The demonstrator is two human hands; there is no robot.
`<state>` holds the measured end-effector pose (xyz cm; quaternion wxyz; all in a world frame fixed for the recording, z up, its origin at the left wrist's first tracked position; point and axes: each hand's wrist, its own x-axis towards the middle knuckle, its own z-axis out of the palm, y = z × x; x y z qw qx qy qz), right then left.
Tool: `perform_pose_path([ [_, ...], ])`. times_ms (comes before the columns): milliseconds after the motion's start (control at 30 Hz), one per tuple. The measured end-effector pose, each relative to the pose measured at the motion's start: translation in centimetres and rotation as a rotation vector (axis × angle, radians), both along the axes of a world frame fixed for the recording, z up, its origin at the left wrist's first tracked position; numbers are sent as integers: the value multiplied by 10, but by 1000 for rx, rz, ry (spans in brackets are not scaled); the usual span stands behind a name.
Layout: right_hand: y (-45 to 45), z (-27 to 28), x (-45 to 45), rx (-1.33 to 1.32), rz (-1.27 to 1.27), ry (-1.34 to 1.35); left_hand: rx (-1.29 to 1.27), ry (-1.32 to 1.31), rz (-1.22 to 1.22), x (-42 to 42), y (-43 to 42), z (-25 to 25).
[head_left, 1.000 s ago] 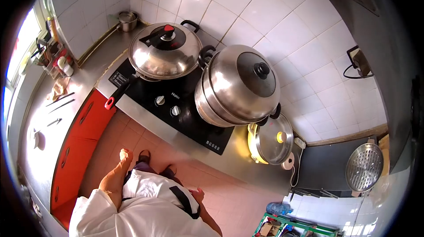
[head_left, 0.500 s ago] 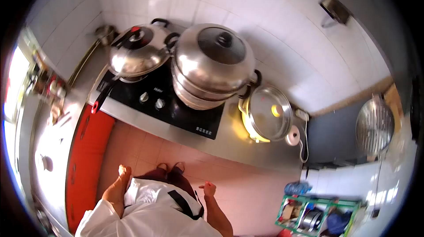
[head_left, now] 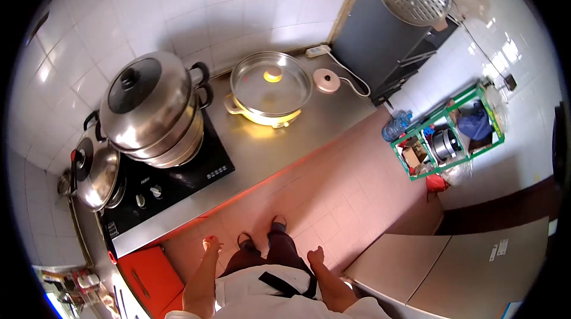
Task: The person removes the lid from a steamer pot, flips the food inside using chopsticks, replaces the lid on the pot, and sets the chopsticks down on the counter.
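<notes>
My left hand [head_left: 212, 244] hangs low over the floor near the counter's front edge, holding nothing. Its fingers are loosely bent and a little apart. My right hand [head_left: 316, 255] is beside my right thigh, also with nothing visible in it, its thumb apart from the bent fingers. Neither hand touches anything. Ahead on the steel counter [head_left: 270, 152] stands a yellow electric pan [head_left: 262, 120] under a glass lid [head_left: 256, 88]. Left of it, a large steel steamer pot [head_left: 156, 120] with a domed lid sits on the black gas stove [head_left: 205, 161].
A lidded wok [head_left: 98, 179] sits at the stove's far left. A pink round object [head_left: 326, 80] and a power strip [head_left: 318, 51] lie right of the pan. A green rack [head_left: 465, 156], a water bottle [head_left: 395, 127] and a grey cabinet [head_left: 464, 265] stand to the right.
My view has turned right, so the stove and pots now appear farther left. The green rack is more fully in view and the grey cabinet has appeared. Both hands remain low without any object.
</notes>
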<state>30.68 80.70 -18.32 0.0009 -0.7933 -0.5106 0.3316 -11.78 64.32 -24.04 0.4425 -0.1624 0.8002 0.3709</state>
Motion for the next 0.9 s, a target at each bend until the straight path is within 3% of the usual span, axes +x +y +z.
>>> perform_pose_path([
  [100, 10, 12, 7, 35, -132, 78, 99, 146, -95, 18, 34, 25],
  [167, 18, -3, 14, 59, -111, 69, -59, 113, -95, 31, 57, 55],
  [267, 47, 2, 21, 1, -93, 62, -11, 25, -15, 31, 42, -4],
  [333, 70, -3, 38, 111, 3, 80, -138, 170, 58, 55, 53, 10],
  [367, 90, 12, 47, 64, 15, 139, -137, 59, 83, 50, 44, -16],
  [433, 117, -34, 77, 221, -23, 98, -158, -78, 81, 53, 34, -50],
  [467, 132, -53, 95, 253, -71, 125, -192, -4, -85, 67, 42, -46],
  [567, 160, -46, 151, 246, -110, 278, -379, 394, -1131, 109, 74, -34],
  [600, 167, -44, 165, 255, -127, 278, -404, 486, -1311, 118, 87, -34],
  [667, 180, -45, 207, 137, 76, 136, -421, 652, -1487, 132, 125, -31],
  [700, 182, -54, 222, 85, 10, 123, -411, 683, -1458, 134, 140, -34],
  [767, 184, -47, 255, -100, -110, 204, -302, 557, -1060, 147, 182, -27],
  [800, 181, -52, 269, -91, -28, 145, -195, 429, -662, 145, 208, -24],
  [833, 177, -59, 279, -82, 54, 86, -192, 429, -658, 151, 231, -12],
  [900, 176, -66, 289, -79, -9, 60, -259, 750, -481, 199, 287, 80],
])
